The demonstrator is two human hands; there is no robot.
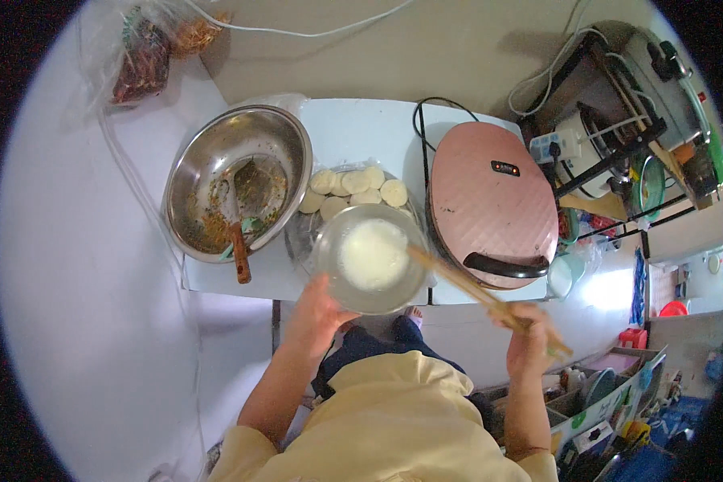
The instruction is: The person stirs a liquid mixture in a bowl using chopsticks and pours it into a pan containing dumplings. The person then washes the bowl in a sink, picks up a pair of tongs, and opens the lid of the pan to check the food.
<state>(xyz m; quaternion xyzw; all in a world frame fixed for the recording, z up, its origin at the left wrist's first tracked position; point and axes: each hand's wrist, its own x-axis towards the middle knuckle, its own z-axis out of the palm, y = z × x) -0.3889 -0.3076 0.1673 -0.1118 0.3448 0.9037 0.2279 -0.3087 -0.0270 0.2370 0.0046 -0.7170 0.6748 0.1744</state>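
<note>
My left hand (314,316) grips the near-left rim of a metal bowl (331,241). Pale, creamy liquid (373,256) covers the bowl's bottom. In my right hand (527,337) are long wooden chopsticks (464,283), slanting left so that their tips reach over the bowl's right side; blur hides whether they touch the liquid. Behind the bowl, and partly covered by it, several round, flat pale dough pieces (355,182) lie on a plastic-covered tray (301,235).
To the left, a large steel basin (184,187) smeared with food remnants holds a wooden-handled utensil (241,253). A pink electric griddle (488,205), lid down and indicator lights lit, stands at right. Beyond it, a black rack (614,162) carries appliances and a power strip (554,146).
</note>
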